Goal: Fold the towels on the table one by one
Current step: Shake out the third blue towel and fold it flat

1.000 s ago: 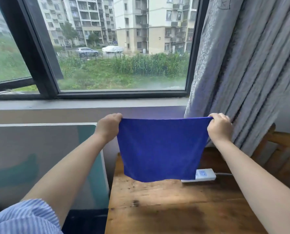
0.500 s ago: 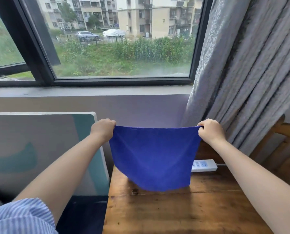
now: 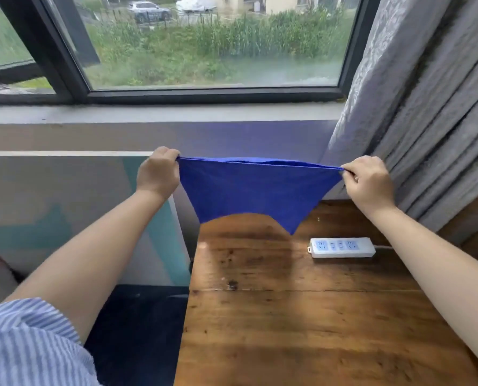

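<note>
Hands — left (image 3: 157,174), right (image 3: 367,181) — pinching blue towel (image 3: 256,190) corners (stretched taut), above wooden table (image 3: 302,316)

towel (image 3: 256,190) stretched between left hand (image 3: 157,174) and right hand (image 3: 367,182), above tabletop (image 3: 288,316) far edge | power strip (image 3: 341,247) on tabletop, right | window (image 3: 204,51) behind | curtain (image 3: 427,93) right

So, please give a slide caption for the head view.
Both hands stretch a blue towel above the wooden table.
</note>
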{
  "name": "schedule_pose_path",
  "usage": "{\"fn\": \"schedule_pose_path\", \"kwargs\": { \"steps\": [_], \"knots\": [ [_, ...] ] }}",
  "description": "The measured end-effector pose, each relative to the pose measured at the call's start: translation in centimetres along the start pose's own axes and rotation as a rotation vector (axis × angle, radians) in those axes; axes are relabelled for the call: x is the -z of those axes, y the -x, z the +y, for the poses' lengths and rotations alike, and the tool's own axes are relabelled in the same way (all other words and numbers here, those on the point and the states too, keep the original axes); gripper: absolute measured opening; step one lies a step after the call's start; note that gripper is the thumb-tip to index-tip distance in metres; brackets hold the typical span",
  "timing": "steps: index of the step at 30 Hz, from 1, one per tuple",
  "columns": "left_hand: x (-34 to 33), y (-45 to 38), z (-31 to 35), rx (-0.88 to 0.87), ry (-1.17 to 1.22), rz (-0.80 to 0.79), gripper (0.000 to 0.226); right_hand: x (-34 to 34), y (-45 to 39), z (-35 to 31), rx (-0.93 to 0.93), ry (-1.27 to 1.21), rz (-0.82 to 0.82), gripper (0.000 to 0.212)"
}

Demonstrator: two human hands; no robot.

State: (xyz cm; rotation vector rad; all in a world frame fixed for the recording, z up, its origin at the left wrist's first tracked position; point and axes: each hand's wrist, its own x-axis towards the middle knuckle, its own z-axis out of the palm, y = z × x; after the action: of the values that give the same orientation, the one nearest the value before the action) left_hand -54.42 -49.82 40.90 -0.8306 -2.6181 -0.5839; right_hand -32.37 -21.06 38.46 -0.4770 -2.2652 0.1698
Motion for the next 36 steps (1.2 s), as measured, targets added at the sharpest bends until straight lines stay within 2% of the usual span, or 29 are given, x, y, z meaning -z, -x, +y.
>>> {"fn": "schedule_pose_path", "kwargs": {
  "steps": [2,5,9,14,17,21,30,36],
  "knots": [
    [-1.3,3.0,-1.4,-0.063,-0.043,-0.095,0.025,-0.2,2.8,0.8,0.129,0.011,-0.053,0.007],
    [-4.3,8.8,-3.7,-0.132,-0.146,-0.364,0.025,-1.2,8.5,1.3,0.258,0.018,-0.237,0.003],
    [-8.4,16.0,-5.1,-0.208,-0.384,-0.739,0.025,-2.6,16.8,1.8,0.337,0.086,-0.542,0.026],
    [-11.7,22.7,-5.0,-0.376,-0.578,-1.054,0.021,-2.9,25.3,1.3,0.364,0.168,-0.92,0.041],
    [-12.8,25.7,-5.5,-0.456,-0.589,-1.187,0.021,-2.7,29.1,1.1,0.392,0.174,-1.036,0.04],
    [-13.7,29.2,-6.1,-0.542,-0.564,-1.263,0.025,-2.4,32.1,0.3,0.473,0.159,-1.059,0.028],
    [-15.1,34.0,-8.1,-0.631,-0.55,-1.393,0.029,-1.5,36.2,-1.4,0.577,0.202,-1.197,0.035],
    [-15.5,35.1,-8.6,-0.677,-0.514,-1.399,0.029,-1.5,37.0,-2.2,0.584,0.228,-1.186,0.031]
  ]
}}
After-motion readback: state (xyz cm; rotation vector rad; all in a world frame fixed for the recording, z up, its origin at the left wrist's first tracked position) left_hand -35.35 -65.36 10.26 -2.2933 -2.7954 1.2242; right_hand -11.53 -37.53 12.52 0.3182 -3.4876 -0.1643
